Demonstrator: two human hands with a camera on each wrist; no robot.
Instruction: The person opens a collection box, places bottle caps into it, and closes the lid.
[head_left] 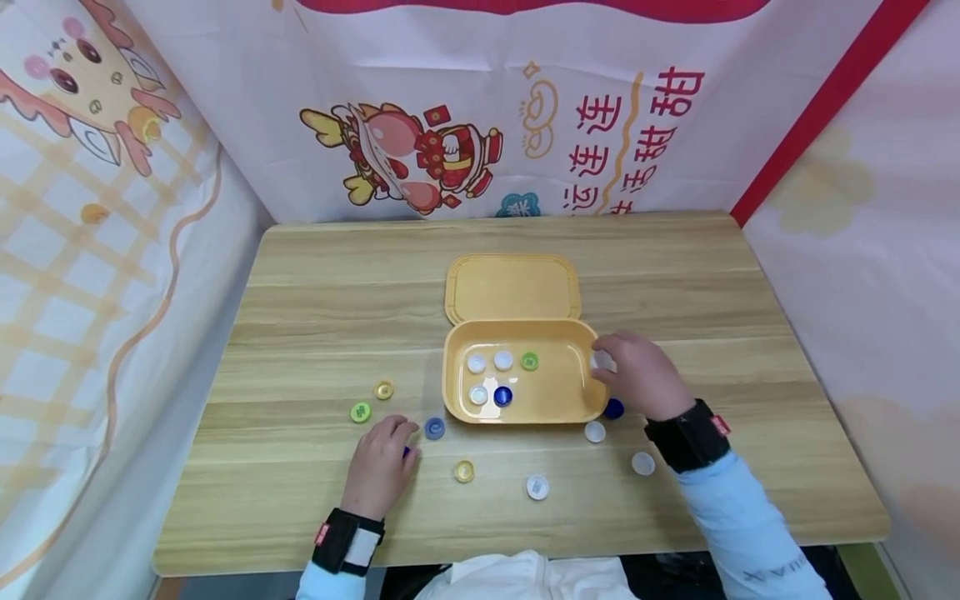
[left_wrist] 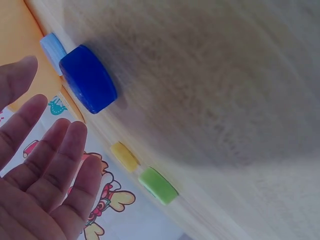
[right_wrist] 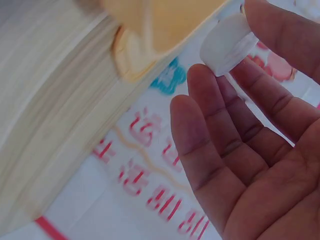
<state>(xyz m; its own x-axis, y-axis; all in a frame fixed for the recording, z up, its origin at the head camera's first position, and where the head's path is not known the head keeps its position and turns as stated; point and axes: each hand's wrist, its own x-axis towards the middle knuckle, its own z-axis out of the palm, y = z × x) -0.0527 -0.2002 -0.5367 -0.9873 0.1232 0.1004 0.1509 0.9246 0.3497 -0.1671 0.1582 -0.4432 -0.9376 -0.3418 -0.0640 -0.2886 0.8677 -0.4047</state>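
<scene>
At the right rim of the yellow box, my right hand pinches a white bottle cap between thumb and fingers. Inside the box lie several caps: white ones, a green cap and a dark blue cap. My left hand is low over the table's left part with its fingers relaxed. Beside its fingers sits another dark blue cap, mostly hidden by the hand in the head view. A lighter blue cap lies just beyond those fingers.
The box's yellow lid lies flat behind it. Left on the wooden table are a yellow cap and a green cap. Another yellow cap and white caps lie in front. A dark blue cap sits by the right hand.
</scene>
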